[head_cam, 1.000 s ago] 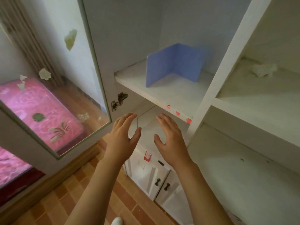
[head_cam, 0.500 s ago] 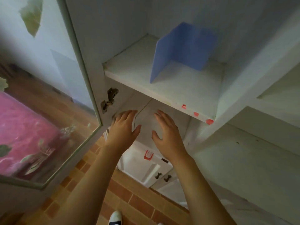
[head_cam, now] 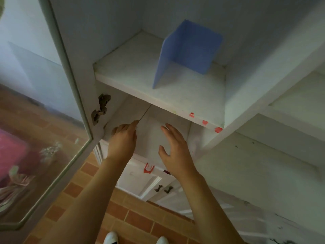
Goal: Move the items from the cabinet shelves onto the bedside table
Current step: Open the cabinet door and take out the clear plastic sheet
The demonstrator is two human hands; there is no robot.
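While both arms are stretched toward the lower cabinet opening, the left hand [head_cam: 123,138] and right hand [head_cam: 174,148] are held apart with fingers straight and relaxed, nothing grasped. A blue folded divider [head_cam: 186,53] is seen standing upright on the white shelf [head_cam: 133,71] above the hands, toward its back right. A glass door [head_cam: 44,120] is swung open at left.

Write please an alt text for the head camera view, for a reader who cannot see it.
Two bare hands, the left hand and the right hand, reach open and holding nothing under a white cabinet shelf. On that shelf stands a folded blue board. A glass cabinet door hangs open at the left.
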